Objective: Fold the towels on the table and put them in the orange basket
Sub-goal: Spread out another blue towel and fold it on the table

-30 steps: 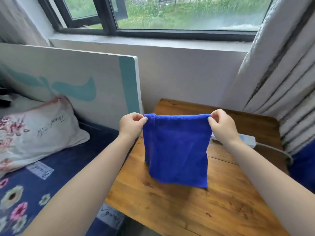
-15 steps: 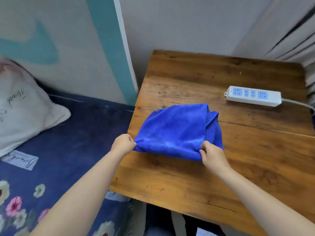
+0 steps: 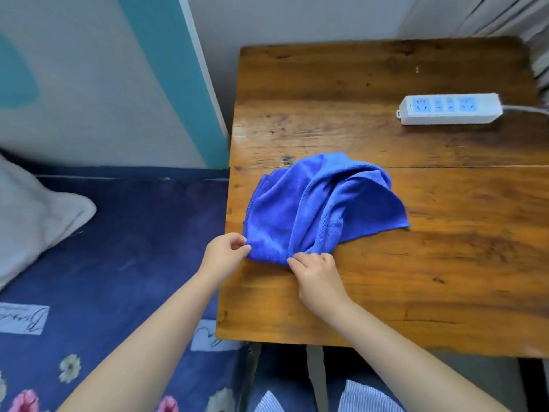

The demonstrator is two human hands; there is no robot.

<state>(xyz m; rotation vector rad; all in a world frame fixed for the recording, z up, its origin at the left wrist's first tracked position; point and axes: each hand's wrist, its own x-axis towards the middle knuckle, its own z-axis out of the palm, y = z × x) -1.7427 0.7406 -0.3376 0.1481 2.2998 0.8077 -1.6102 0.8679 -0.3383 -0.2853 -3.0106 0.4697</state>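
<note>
1. One table (image 3: 371, 292) filled my view; a single blue towel (image 3: 312, 203) lay near its left edge, bunched and only partly folded.
2. I judged the task barely begun: this towel had no clean fold yet, and nothing had reached a basket.
3. No orange basket showed anywhere in my view, so I could not say what it held.
4. A power strip (image 3: 450, 108) sat at the table's far right, well apart from the towel.
5. My right hand (image 3: 318, 275) had its fingers curled, pinching the towel's near edge.
6. My left hand (image 3: 222, 257) pinched the near left corner between thumb and fingertips, close beside the right.
</note>
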